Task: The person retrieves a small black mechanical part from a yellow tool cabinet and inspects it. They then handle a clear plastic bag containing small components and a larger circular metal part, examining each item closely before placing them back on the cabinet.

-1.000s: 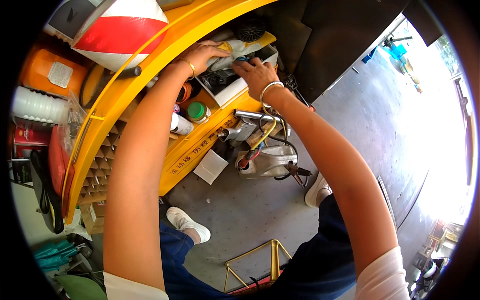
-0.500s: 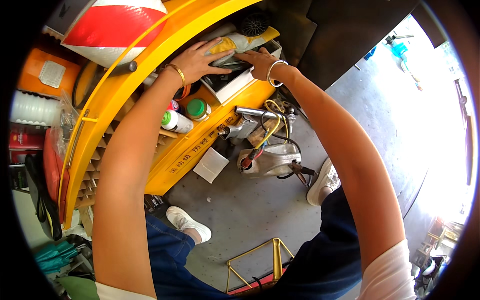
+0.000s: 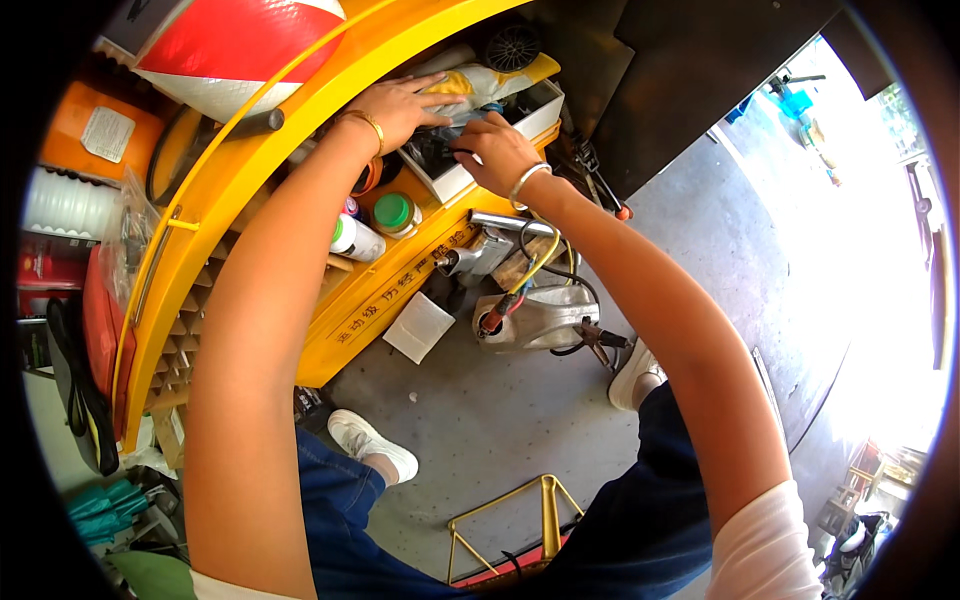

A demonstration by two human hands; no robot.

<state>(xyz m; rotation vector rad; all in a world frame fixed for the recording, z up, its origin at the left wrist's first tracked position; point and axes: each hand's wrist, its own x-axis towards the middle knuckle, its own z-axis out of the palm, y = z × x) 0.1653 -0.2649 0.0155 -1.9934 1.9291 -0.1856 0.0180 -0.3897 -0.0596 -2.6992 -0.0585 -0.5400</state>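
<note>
A white open box (image 3: 455, 186) sits on the yellow shelf (image 3: 395, 281), with dark small items (image 3: 430, 150) inside. Across its far side lies a yellow and grey plastic packet (image 3: 478, 85). My left hand (image 3: 395, 110), a gold bangle at its wrist, rests at the packet with fingers stretched out and apart. Over the box's inside, my right hand (image 3: 500, 155) has its fingers curled together beside a thin dark piece; what they grip is mostly hidden. A silver bangle (image 3: 528, 184) circles that wrist.
A green-lidded jar (image 3: 397, 214) and a white spray can (image 3: 357, 239) stand left of the box. Below, on the grey floor, lie a metal tool part with cables (image 3: 535, 318) and a white square piece (image 3: 420, 328). A dark panel (image 3: 700, 70) rises at the right.
My right hand has moved from the box's far right edge to over its inside, and its fingers have curled. My left hand has slid slightly, its fingers still spread at the packet.
</note>
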